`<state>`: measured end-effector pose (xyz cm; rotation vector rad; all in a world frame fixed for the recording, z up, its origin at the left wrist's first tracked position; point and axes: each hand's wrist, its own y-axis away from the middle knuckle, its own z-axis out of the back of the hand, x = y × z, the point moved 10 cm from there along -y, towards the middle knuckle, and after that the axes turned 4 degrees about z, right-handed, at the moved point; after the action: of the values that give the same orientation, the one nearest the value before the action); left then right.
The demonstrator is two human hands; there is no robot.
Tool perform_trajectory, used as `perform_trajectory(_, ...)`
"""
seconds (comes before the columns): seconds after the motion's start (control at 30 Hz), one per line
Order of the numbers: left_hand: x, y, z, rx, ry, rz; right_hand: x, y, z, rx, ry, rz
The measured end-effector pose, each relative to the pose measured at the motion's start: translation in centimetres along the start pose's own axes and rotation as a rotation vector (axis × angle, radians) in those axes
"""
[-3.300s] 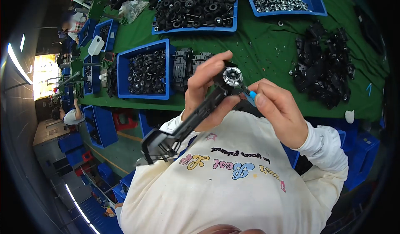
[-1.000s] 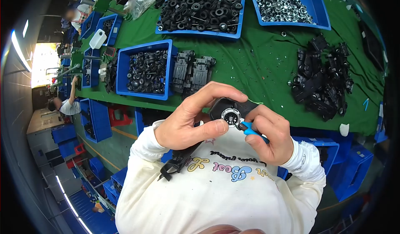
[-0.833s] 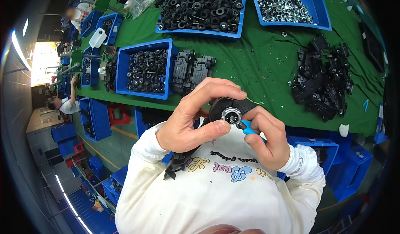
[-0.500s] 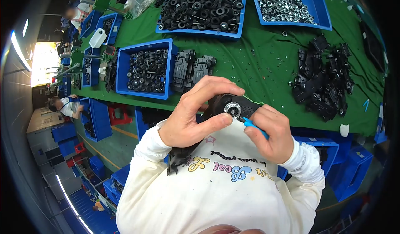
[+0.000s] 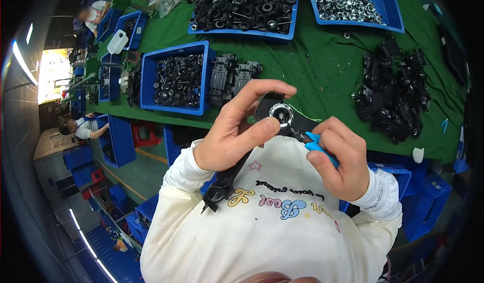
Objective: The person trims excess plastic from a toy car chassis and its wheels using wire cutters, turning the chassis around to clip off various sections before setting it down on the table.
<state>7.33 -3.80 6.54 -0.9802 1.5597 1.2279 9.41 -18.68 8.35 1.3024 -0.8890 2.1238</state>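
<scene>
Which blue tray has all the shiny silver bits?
The blue tray at the top right, filled with silver pieces. The big tray just left of it and the smaller tray below that hold mostly black parts.

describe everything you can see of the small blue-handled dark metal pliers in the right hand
The pliers have two bright blue, plastic-looking handles and a dark, metal-looking head. They slant, head to the upper left of the picture, handles spread slightly, gripped by the right hand. Their tip is beside the silver-rimmed round piece; contact is unclear.
</scene>
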Motion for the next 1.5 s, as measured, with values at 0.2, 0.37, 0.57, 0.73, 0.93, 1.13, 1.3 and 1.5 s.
perform_trajectory(0.2,-0.4,0.1,-0.2,-0.017,0.023,-0.020,0.1,-0.1,-0.5,0.037,0.089,-0.008)
perform_trajectory(0.37,-0.6,0.2,-0.5,-0.003,0.042,-0.066,0.0,0.0,-0.5,0.020,0.044,-0.016)
perform_trajectory(0.57,-1.2,0.2,-0.5,0.004,-0.069,-0.121,-0.4,0.3,-0.6,-0.011,-0.054,-0.063)
perform_trajectory(0.73,-1.4,0.3,-0.5,-0.009,-0.125,-0.211,-0.4,0.4,-0.9,-0.039,-0.085,-0.080)
perform_trajectory(0.93,-1.5,0.4,-0.4,-0.003,-0.165,-0.271,0.3,0.3,-1.2,-0.105,0.063,-0.002)
perform_trajectory(1.13,-1.8,0.6,-0.4,-0.021,-0.217,-0.328,1.2,0.1,-1.2,-0.124,0.144,0.025)
perform_trajectory(1.3,-1.7,0.8,-0.2,-0.061,-0.165,-0.265,0.6,-0.1,-2.0,-0.057,-0.036,0.000)
perform_trajectory(1.5,-1.7,0.8,-0.1,-0.070,-0.206,-0.251,1.5,-0.1,-1.5,-0.202,0.131,0.063)
